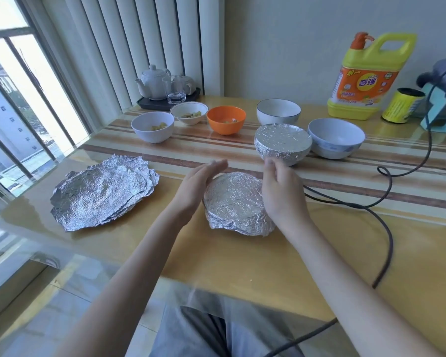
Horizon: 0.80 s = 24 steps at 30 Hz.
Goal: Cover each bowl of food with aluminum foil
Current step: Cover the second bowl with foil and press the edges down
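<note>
We cannot see what lies under the foil of the near bowl (pixel 236 202) on the bench (pixel 242 266), nor inside the second wrapped bowl (pixel 283 143) just behind it, and the stack of foil sheets (pixel 102 191) well left of the near bowl is too crumpled to count. Our left hand (pixel 197 185) lies flat and relaxed against the near bowl's left side, while our right hand (pixel 281 186), fingers loosely bent and blurred, touches its right rim. Beyond the near bowl we count five uncovered bowls: three hold food, the orange one (pixel 226 120) among them, and two look empty from here.
</note>
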Each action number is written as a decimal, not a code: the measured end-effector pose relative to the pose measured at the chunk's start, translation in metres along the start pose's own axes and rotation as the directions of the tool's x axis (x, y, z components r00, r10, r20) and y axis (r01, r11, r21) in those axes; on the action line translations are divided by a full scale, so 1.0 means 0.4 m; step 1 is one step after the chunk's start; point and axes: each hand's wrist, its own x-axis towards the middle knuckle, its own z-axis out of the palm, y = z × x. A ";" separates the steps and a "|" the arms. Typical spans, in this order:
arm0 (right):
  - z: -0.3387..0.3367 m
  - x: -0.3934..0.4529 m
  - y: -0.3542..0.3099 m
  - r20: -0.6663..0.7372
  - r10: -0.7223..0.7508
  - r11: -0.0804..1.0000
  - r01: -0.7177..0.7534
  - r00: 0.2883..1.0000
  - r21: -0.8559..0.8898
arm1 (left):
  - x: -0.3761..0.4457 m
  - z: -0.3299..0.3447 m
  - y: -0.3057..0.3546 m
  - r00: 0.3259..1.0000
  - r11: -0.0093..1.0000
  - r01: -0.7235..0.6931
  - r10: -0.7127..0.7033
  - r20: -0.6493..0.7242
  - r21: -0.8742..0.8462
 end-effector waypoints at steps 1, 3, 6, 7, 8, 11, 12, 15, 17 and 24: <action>0.017 -0.013 0.003 0.013 0.028 1.000 -0.028 1.000 -0.004 | -0.003 0.010 -0.001 1.000 1.000 -0.011 0.010 0.026 0.026; 0.052 -0.035 0.010 0.045 0.066 0.998 -0.066 0.997 0.006 | -0.008 0.022 -0.006 0.999 0.999 -0.012 0.010 0.041 0.037; 0.065 -0.037 0.021 0.029 0.132 0.985 -0.134 0.991 0.104 | -0.012 0.027 -0.006 0.998 0.998 0.057 -0.057 0.010 0.000; 0.064 -0.036 0.022 0.031 0.168 0.976 -0.171 0.985 0.133 | -0.011 0.027 -0.005 0.997 0.997 0.077 -0.077 -0.001 0.012; 0.064 -0.037 0.023 0.041 0.200 0.966 -0.204 0.979 0.162 | -0.008 0.029 -0.005 0.996 0.996 0.086 -0.086 -0.009 0.020; 0.062 -0.040 0.021 0.068 0.237 0.947 -0.246 0.969 0.207 | -0.010 0.033 -0.004 0.995 0.994 0.103 -0.103 -0.011 0.025; 0.064 -0.039 0.023 0.073 0.241 0.943 -0.252 0.968 0.216 | -0.010 0.034 -0.005 0.994 0.994 0.110 -0.109 -0.019 0.020; 0.062 -0.036 0.021 0.109 0.242 0.939 -0.261 0.964 0.223 | -0.007 0.037 -0.015 0.991 0.993 0.118 -0.118 -0.056 -0.008; 0.059 -0.025 0.018 0.151 0.223 0.937 -0.255 0.963 0.240 | -0.005 0.038 -0.032 0.984 0.993 0.118 -0.120 -0.130 -0.022; 0.085 0.108 -0.043 0.637 0.080 0.975 -0.193 0.767 0.110 | -0.062 0.064 -0.066 0.765 0.979 0.040 -0.159 -0.624 -0.201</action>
